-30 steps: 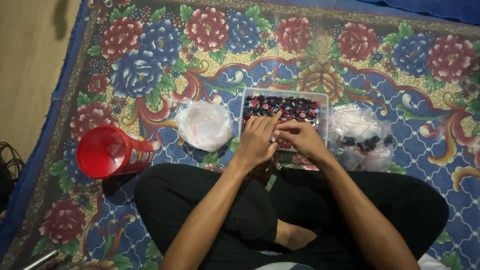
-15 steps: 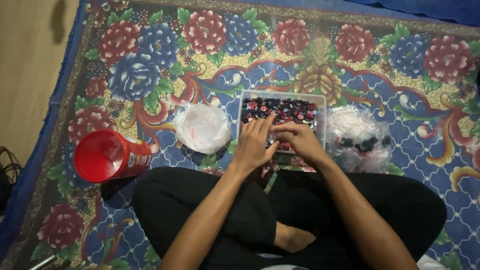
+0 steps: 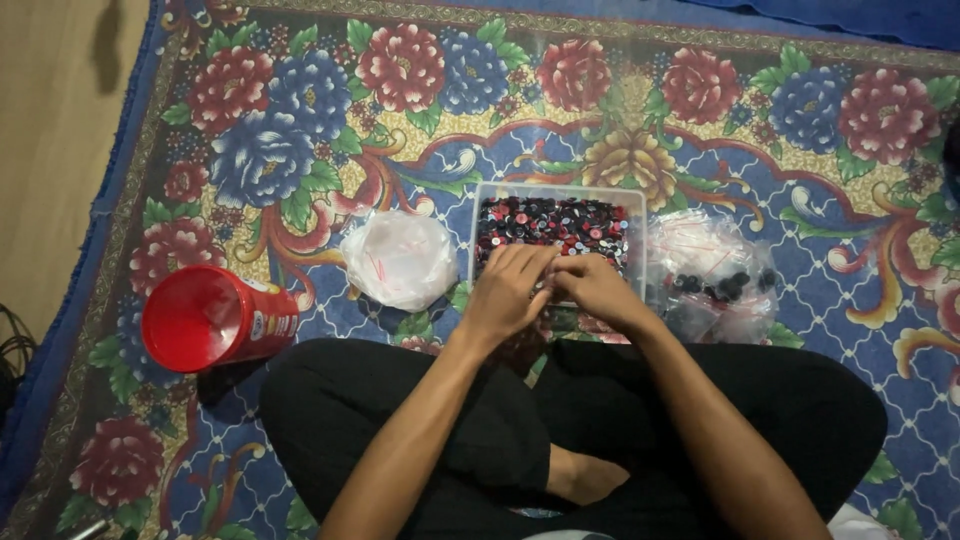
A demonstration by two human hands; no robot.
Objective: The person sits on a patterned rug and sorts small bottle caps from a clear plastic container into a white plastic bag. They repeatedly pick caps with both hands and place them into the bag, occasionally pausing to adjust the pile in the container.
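Red tub (image 3: 212, 318) lying on its side at far left, then a clear bag (image 3: 400, 258), seemingly empty. Left hand (image 3: 508, 292) and right hand (image 3: 597, 288) meeting over the near edge of the tray (image 3: 556, 190), fingertips pressed together, perhaps pinching one button (image 3: 556, 222). Tray full of unsorted buttons; few dark ones bagged (image 3: 715, 280) at right. Crossed legs close beneath.

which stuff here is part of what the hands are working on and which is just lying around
In use:
- left hand and right hand, together at the near edge of the clear tray
- small dark and red pieces filling the tray

Lying about:
- white plastic bag
- clear bag of dark pieces
- red cup on its side
- floral mat
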